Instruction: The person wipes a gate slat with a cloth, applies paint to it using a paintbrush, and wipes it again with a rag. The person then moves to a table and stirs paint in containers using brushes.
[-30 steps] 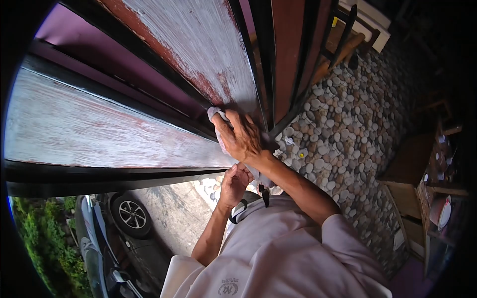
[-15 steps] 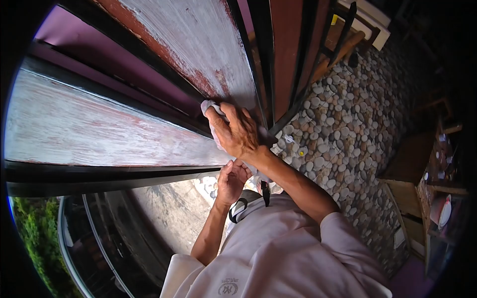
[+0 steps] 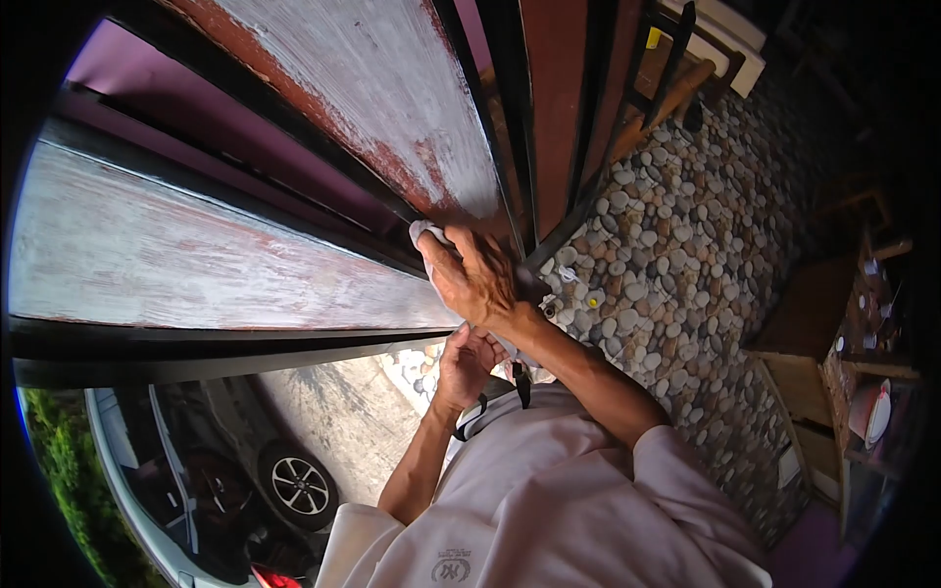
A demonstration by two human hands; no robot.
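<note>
we look down at our two hands, which are close together at the narrow end of the side panel (image 3: 196, 245), the long one with white brushed over red-brown. our right hand (image 3: 473, 276) is partly closed, with the fingers bent over a pinkish-grey cloth (image 3: 422, 235). this cloth is bunched under the hand, just beside the narrow end of the side panel, and its pale edge comes out near the thumb side. our left hand (image 3: 465, 361) is half open, palm showing and fingers loosely curled, just below the same end of the side panel; we cannot tell if its fingertips touch something.

above the side panel there is the upper panel (image 3: 382, 88), also whitish, with red-brown along one edge, and a black bar (image 3: 265, 108) runs between them. below the side panel we see a car wheel (image 3: 300, 486). to the right of the side panel lies the pebble-patterned floor (image 3: 676, 245), and farther right stands a wooden cabinet (image 3: 804, 314).
</note>
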